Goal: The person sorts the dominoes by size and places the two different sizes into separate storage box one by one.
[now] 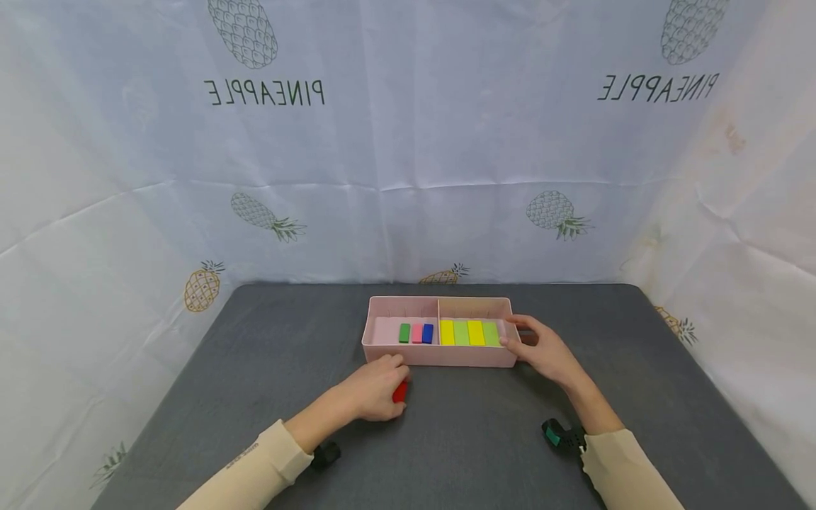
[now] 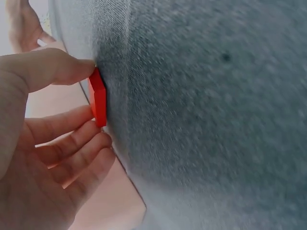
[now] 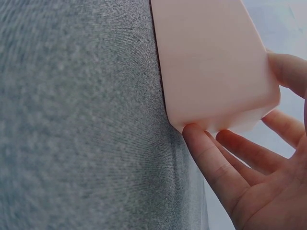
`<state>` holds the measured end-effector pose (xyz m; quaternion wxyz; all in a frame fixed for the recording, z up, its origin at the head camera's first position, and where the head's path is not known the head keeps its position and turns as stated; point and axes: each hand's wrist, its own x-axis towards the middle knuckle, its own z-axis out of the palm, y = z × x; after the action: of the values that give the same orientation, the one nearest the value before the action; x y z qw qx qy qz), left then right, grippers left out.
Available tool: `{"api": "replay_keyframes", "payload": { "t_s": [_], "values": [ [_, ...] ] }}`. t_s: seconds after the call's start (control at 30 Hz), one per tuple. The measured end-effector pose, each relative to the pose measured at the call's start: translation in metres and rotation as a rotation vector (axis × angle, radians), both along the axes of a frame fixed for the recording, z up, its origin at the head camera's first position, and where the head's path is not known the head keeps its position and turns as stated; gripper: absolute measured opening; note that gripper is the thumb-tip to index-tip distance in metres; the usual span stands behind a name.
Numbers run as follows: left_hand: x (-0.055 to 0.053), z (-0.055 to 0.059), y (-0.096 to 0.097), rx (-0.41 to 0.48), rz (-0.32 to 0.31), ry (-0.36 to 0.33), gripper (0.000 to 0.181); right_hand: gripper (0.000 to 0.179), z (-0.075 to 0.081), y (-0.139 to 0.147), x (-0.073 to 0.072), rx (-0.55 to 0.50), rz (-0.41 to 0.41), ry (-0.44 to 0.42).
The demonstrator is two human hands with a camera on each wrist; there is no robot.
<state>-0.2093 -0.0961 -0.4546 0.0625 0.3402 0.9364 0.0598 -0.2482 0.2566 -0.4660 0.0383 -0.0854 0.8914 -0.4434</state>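
My left hand [image 1: 376, 389] pinches a flat red block [image 1: 400, 392] between thumb and fingers, low at the table, in front of the pink box [image 1: 440, 357]. The left wrist view shows the thumb on one end of the red block [image 2: 99, 98] and fingertips at the other. At the box's right end, my right hand [image 1: 542, 350] holds the rim and end wall with thumb and fingers. Inside the left compartment lie a green block [image 1: 404, 333], a pink block [image 1: 417, 333] and a blue block [image 1: 428, 333]. Yellow blocks [image 1: 476, 333] and light green blocks [image 1: 461, 333] alternate in the right compartment.
A divider [image 1: 438, 319] splits the box into two compartments. The dark grey table [image 1: 472, 446] extends around it. Behind and at both sides hangs a pale curtain [image 1: 395, 142] with pineapple prints. Black wrist devices [image 1: 561, 433] sit below the forearms.
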Motion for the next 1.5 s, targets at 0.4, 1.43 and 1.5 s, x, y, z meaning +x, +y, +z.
{"api": "replay_keyframes", "payload": {
  "t_s": [0.4, 1.43, 1.5],
  "values": [
    [0.003, 0.02, -0.013, 0.038, 0.027, 0.014, 0.041, 0.072, 0.001, 0.001, -0.001, -0.003, 0.004, -0.007],
    [-0.018, 0.064, -0.008, 0.169, 0.112, 0.124, 0.037, 0.073, 0.0, 0.003, -0.001, -0.019, -0.002, -0.022],
    [-0.021, 0.064, -0.008, 0.179, 0.117, 0.13, 0.036, 0.073, 0.0, 0.003, -0.002, -0.015, -0.004, -0.022]
  ]
}}
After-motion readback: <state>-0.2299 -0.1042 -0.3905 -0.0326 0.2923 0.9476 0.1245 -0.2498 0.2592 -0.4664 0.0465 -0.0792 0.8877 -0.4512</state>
